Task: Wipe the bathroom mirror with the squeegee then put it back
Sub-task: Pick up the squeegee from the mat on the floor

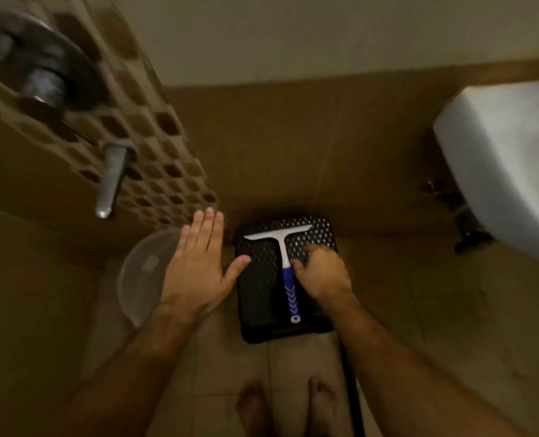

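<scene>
Squeegee [288,272] lies flat on a black perforated stool [262,279] on the tiled floor [217,351], against the base of the wall. Long axis runs near-far in the head view: white blade at the far end, crosswise and slightly tilted; blue-and-white handle points back toward the person, hanging loop nearest.

Right hand [322,272] is at the handle's right side where white meets blue, fingers [309,249] curled, thumb touching the handle; can't tell if the grip is closed around it.

Left hand [199,263] hovers flat left of the stool, fingers straight and together, thumb spread, holding nothing.

Clear plastic bowl [142,272] under the left hand. White sink [504,159] at right, chrome tap [110,178] on the mosaic wall at left.
</scene>
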